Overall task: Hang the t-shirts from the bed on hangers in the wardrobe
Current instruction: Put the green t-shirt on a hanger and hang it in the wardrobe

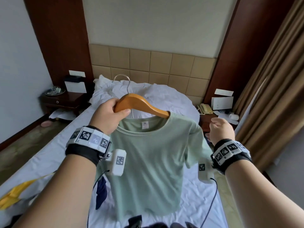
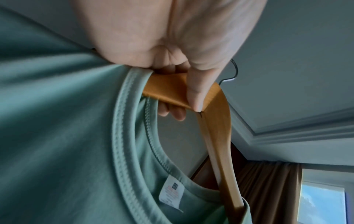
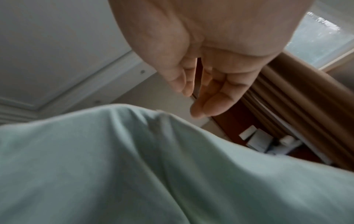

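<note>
Head view: pale green t-shirt [image 1: 148, 155] hanging off a wooden hanger [image 1: 141, 104], held up in the air above the bed [image 1: 194, 191], white neck label facing the camera. Hanger's right arm tucked inside the collar at the shirt's right shoulder; left arm of the hanger gripped by the left hand [image 1: 108, 116], thumb across the front of the wood, fingers curled behind, collar bunched against the palm. Metal hook [image 1: 122, 79] pointing up towards the pillows [image 1: 115, 91]. Right hand [image 1: 221, 130] just beside the shirt's right sleeve, fingers loosely bent and holding nothing; contact with the fabric not clear. Left wrist view: thumb [image 2: 199, 91] pressed on the hanger at its centre joint, fingertips showing below it. On the bed beneath: a dark blue garment [image 1: 101, 193], a yellow one [image 1: 14, 193] at the left edge. Beyond: 2 dark nightstands, a telephone [image 1: 204, 108] on the right one, brown curtains [image 1: 271, 79] at far right
</note>
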The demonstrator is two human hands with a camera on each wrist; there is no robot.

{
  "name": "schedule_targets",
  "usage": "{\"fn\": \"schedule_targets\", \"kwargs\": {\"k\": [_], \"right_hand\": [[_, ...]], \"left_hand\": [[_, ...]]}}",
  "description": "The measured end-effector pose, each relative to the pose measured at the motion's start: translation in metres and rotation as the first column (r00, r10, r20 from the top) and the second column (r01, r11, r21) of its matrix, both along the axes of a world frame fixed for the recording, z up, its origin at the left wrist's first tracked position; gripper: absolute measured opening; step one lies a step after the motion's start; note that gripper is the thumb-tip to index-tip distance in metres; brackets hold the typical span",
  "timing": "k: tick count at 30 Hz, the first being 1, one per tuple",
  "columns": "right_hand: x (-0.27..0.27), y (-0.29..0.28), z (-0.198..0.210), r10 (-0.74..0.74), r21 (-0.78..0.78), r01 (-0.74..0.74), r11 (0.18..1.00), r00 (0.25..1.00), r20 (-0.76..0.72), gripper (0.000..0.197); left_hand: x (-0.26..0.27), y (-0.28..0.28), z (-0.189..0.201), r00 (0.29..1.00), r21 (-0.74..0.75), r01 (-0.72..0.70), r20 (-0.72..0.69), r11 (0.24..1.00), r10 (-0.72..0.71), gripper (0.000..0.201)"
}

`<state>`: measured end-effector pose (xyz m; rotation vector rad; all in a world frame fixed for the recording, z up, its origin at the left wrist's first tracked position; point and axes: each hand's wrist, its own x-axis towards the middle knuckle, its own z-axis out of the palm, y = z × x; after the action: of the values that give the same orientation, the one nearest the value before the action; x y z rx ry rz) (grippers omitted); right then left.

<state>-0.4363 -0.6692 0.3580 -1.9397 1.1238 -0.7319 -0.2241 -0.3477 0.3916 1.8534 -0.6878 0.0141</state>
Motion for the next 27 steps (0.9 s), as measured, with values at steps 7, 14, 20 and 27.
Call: {"fn": "schedule_targets", "kwargs": {"k": [7,14,20,27], "right_hand": [[0.037,0.087,0.062,0.494,-0.161,-0.492,0.856,0.869,-0.032,0.038],[0.07,0.119,0.046,0.504,-0.282,-0.557,0.782,0.829,-0.241,0.029],[0.077,0.11,0.05,0.456,-0.281,-0.461,0.842,0.886,-0.086,0.031],[0.088,0.109,0.059,0.443,-0.327,-0.441,0.836,0.894,-0.072,0.032]], "left_hand": [[-0.014,-0.017,-0.004,0.997,0.098,0.06,0.038,0.993,-0.064,0.014],[-0.022,-0.02,-0.005,0.98,0.02,0.197,0.01,0.98,-0.197,0.03],[0.01,0.017,-0.029,0.996,-0.006,0.05,-0.069,0.999,-0.051,0.026],[0.028,0.035,-0.032,0.99,0.065,-0.137,0.056,0.988,0.133,0.019]]}}
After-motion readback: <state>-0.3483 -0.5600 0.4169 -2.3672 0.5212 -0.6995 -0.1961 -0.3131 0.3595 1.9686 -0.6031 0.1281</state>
